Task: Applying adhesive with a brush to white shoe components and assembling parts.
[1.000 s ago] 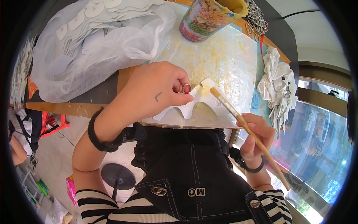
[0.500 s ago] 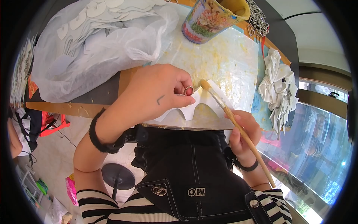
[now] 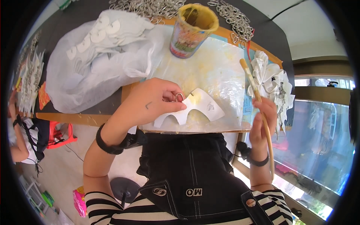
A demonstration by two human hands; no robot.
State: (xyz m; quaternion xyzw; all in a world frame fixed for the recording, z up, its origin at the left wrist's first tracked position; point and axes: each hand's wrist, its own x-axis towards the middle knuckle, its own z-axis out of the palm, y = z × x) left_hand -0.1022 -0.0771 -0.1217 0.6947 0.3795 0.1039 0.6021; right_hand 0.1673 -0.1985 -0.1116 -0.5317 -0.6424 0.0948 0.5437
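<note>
My left hand [image 3: 155,98] pinches a small silver metal ring [image 3: 180,96] between thumb and fingers. Its thumb tip rests at a white cut-out piece [image 3: 206,107] with curved notches, lying near the front edge of the plastic-covered board [image 3: 225,71]. A yellowish smear marks the piece beside the ring. To the right, my right hand [image 3: 261,118] is closed around the wooden handle of a brush [image 3: 265,123]. The brush stands nearly upright, bristles pointing away from me, apart from the piece. Part of the piece is hidden under my left hand.
A glue-caked tub [image 3: 182,37] stands at the board's far side. A clear plastic bag [image 3: 101,88] of white pieces lies left. Metal rings [image 3: 234,18] are heaped at the back. A bundle of white pieces [image 3: 283,88] sits right. Another person's arm [image 3: 18,144] shows far left.
My right hand has lifted the brush off the white piece and moved it right, turning it more upright. My left hand still pinches the ring. The view has shifted, showing more of the table's far side.
</note>
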